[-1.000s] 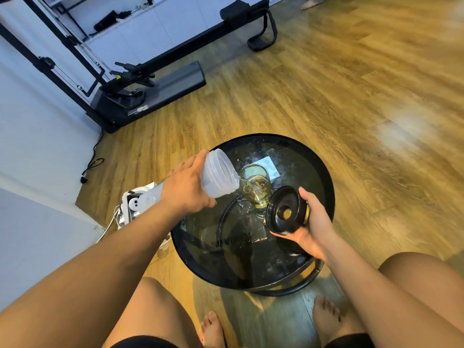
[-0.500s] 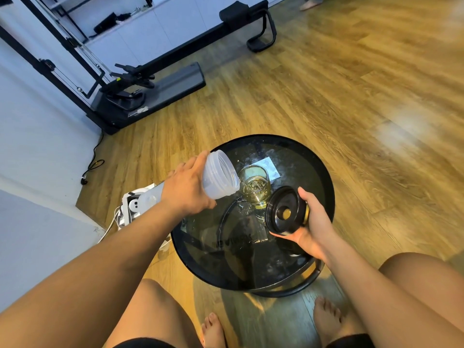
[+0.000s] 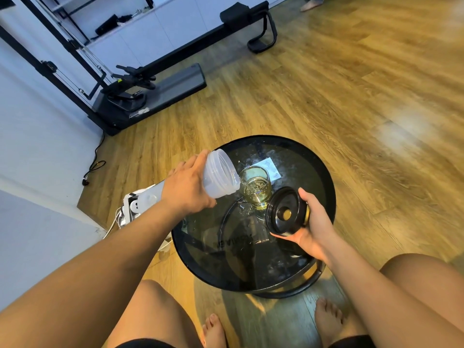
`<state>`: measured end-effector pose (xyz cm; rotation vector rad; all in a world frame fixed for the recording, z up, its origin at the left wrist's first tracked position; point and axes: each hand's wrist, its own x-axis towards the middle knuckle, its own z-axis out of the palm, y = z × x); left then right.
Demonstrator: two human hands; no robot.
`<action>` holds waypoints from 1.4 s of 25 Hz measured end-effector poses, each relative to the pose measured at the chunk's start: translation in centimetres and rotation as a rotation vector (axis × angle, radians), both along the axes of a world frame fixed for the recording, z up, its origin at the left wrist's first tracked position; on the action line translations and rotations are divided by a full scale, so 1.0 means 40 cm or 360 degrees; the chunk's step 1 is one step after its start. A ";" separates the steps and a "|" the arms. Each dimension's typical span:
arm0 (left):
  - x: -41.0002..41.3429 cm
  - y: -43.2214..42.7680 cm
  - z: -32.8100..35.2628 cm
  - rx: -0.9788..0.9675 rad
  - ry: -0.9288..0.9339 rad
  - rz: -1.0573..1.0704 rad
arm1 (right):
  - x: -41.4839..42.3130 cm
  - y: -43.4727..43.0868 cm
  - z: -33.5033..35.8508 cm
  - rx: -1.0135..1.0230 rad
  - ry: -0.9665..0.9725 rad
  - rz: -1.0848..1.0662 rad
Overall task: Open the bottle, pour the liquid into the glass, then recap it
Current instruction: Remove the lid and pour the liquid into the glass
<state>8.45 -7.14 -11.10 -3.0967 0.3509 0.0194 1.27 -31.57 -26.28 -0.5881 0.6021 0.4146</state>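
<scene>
1. Hardly anything has shifted since the earlier frames: the left hand (image 3: 187,189) keeps its fingers wrapped round the tilted bottle (image 3: 219,178), whose mouth is at the rim of the glass (image 3: 256,188).
2. The glass stands on the far part of the round table (image 3: 326,182), partly full of yellowish liquid.
3. The right hand (image 3: 315,222) grips the black cap (image 3: 286,214) just right of the glass.
4. A white power strip (image 3: 130,207) lies left of the table, partly hidden by the forearm.
5. An exercise machine (image 3: 150,79) stands far left, cut off.

Our arms (image 3: 100,272) run bare from the frame's edge to the left hand (image 3: 185,190) and right hand (image 3: 317,223). Black shorts (image 3: 147,344) show at 6 o'clock, a dark strip on each leg; thighs (image 3: 414,287) are bare, and so are our feet (image 3: 329,321), toes uncovered.
</scene>
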 end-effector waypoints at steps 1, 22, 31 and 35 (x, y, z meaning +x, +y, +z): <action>0.000 0.000 0.001 -0.0001 -0.0002 0.0003 | 0.001 0.000 0.001 -0.0005 -0.0004 0.0000; -0.004 -0.003 0.003 0.0022 -0.0006 0.0011 | 0.002 0.003 0.005 -0.0021 -0.0028 0.0026; -0.006 -0.012 0.008 0.0021 0.0003 0.0016 | -0.001 0.004 0.014 -0.0029 -0.0013 0.0020; -0.005 -0.013 0.009 0.0029 -0.0005 0.0011 | -0.001 0.004 0.015 -0.0035 -0.0008 0.0013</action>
